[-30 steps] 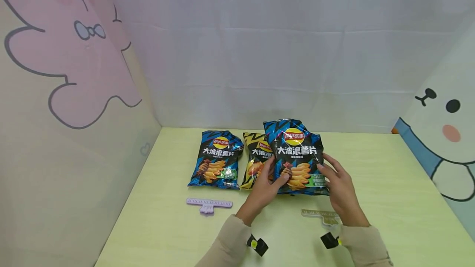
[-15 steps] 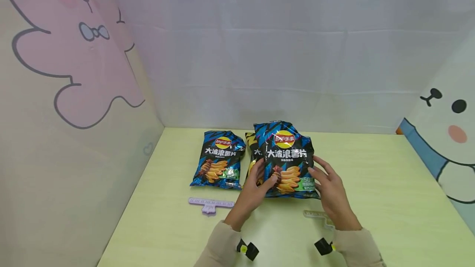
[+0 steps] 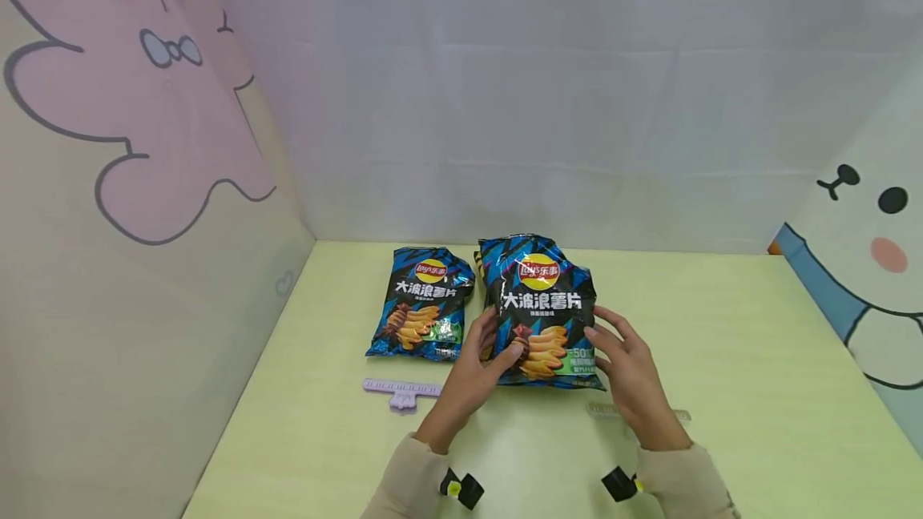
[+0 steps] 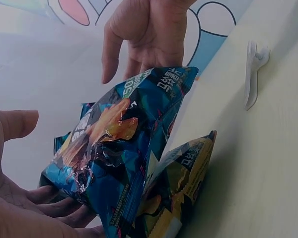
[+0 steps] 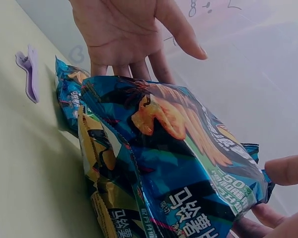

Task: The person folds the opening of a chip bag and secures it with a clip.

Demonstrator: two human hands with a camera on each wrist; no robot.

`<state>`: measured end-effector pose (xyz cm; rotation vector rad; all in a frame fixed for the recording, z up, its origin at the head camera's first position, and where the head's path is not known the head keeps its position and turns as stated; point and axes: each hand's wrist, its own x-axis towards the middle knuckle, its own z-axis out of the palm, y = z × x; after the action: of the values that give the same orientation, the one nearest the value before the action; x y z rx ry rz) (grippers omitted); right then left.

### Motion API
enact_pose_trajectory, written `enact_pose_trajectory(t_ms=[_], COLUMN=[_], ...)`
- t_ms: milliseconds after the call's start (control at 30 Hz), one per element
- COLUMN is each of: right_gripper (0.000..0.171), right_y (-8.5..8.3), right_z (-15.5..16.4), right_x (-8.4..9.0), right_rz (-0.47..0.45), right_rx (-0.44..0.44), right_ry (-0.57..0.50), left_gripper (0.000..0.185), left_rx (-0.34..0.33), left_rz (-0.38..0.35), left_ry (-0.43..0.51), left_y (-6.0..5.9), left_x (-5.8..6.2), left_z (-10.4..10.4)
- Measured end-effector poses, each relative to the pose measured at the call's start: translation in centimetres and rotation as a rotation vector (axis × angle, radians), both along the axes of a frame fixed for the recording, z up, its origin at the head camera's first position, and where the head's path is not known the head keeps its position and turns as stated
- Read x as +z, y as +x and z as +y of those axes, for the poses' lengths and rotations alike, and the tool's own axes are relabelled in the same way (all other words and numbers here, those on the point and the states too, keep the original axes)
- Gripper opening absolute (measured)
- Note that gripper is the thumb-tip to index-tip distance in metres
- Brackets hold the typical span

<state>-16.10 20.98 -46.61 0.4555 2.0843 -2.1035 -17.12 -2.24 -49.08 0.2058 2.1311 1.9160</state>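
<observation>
A blue and black bag of chips [image 3: 537, 307] is held up between my two hands, tilted so its front faces me. My left hand [image 3: 469, 371] is at its left edge, thumb toward the front and fingers behind. At the right edge my right hand [image 3: 630, 379] holds it the same way. Behind and below it is a yellow and black bag of chips [image 5: 107, 183], almost wholly hidden in the head view. To the left, a second blue bag of chips [image 3: 421, 303] lies on the table.
A lilac bag clip [image 3: 402, 389] lies in front of the left bag, partly covered by my left hand. A pale see-through clip [image 3: 602, 408] is partly under my right hand. The yellow-green table [image 3: 757, 343] is bordered by cloth walls.
Both hands have moved left with the held blue bag, so it now covers nearly all of the yellow bag. The left blue bag and the clips have stayed put.
</observation>
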Motion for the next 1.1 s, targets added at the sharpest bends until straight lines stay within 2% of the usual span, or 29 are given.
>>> enact_pose_trajectory(t_ms=[367,600,700,900,1100], right_gripper=[0.057,0.053,0.053,0.052,0.049], right_y=[0.1,0.1,0.2,0.3,0.3], right_z=[-0.5,-0.8,-0.7,-1.0,-1.2], right_x=[-0.4,-0.9,-0.4,-0.6,-0.9], right_rz=[-0.011,-0.010,-0.037,-0.049,-0.034], right_rx=[0.029,0.025,0.031,0.034,0.033], right_ry=[0.003,-0.038,-0.041,-0.012,-0.029], left_gripper=[0.078,0.075,0.074,0.075,0.082], left_rx=[0.015,0.045,0.064,0.100,0.112], left_rz=[-0.013,-0.018,-0.039,-0.080,-0.108], left_ry=[0.000,-0.004,-0.016,-0.037,-0.072], left_y=[0.3,0.3,0.6,0.8,1.3], left_x=[-0.6,-1.0,-0.3,-0.3,-0.2], left_z=[-1.0,-1.3,-1.2,-1.3,-1.4])
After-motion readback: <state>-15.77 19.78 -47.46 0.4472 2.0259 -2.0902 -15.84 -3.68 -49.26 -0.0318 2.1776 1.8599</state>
